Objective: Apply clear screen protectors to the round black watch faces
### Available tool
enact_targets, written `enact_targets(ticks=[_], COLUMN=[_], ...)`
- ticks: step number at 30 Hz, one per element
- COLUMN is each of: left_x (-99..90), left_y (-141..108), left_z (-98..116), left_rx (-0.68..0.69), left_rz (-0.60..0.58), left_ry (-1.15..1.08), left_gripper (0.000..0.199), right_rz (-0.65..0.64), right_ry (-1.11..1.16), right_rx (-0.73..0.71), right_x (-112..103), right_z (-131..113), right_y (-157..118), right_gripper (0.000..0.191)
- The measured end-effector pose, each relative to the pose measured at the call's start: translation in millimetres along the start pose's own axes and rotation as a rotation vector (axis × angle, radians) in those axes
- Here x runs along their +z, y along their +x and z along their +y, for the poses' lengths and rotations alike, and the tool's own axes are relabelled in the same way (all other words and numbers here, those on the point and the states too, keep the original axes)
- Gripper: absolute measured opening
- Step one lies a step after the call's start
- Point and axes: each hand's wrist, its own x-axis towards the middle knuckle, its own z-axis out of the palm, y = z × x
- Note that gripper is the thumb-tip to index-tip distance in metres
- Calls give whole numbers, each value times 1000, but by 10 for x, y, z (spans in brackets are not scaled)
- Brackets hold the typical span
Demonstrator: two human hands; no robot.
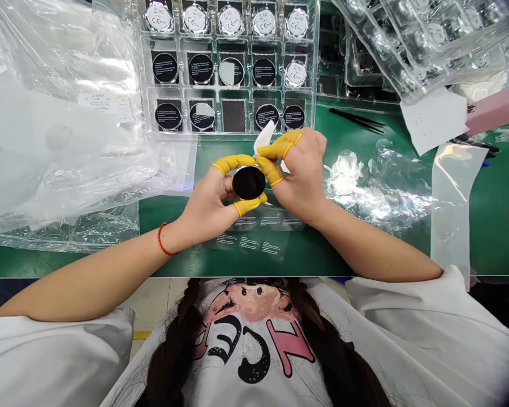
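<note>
My left hand [224, 195], with yellow finger cots on its fingertips, grips a round watch face [248, 182] by its rim, dark glossy side up. At the watch's upper right edge, my right hand [290, 164] pinches a white cloth-like piece [264, 138] between yellow-covered fingers. Just beyond both hands lies a clear compartment tray [233, 137] with rows of round watch faces; some show white backs, others black discs with white print. One compartment in the nearest row holds only a dark square. Printed clear film [250, 243] lies on the green table below the hands.
Clear plastic bags [59, 130] cover the left side. Crumpled clear film and discs [356, 175] lie right of my hands. Black tweezers [358, 120], a white paper [435, 118], a translucent strip [453, 209], a pink box [498, 107] and stacked clear trays [432, 45] are farther right.
</note>
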Motion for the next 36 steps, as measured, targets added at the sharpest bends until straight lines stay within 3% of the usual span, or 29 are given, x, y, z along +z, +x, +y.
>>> enact_targets(ticks=[6,12,16,21,29,33,36], left_x=[-30,-34,-15,-22,-26,-69,-165], left_y=[34,60,42,52,24,66,169], left_z=[23,-1,-13,-39,-63,-34,36], left_rx=[-42,-11,-38,-54,-52,-9,109], left_rz=[46,40,46,34,-1,40,137], left_ry=[4,42,41,41,38,56,54], left_gripper=[58,64,64,64,59,60,66], right_rz=[38,-92,-55,-12,6,-13,-99], right_ry=[-31,3,-3,-26,-1,-36,23], right_rx=[-4,-232,-184,-122,-63,-23,4], right_x=[-275,-79,24,-13,4,-135,-363], right_z=[-63,-227,-161,-88,-14,79,165], right_y=[23,-152,-144,-60,-8,57,118], right_gripper=[34,21,28,35,27,21,27])
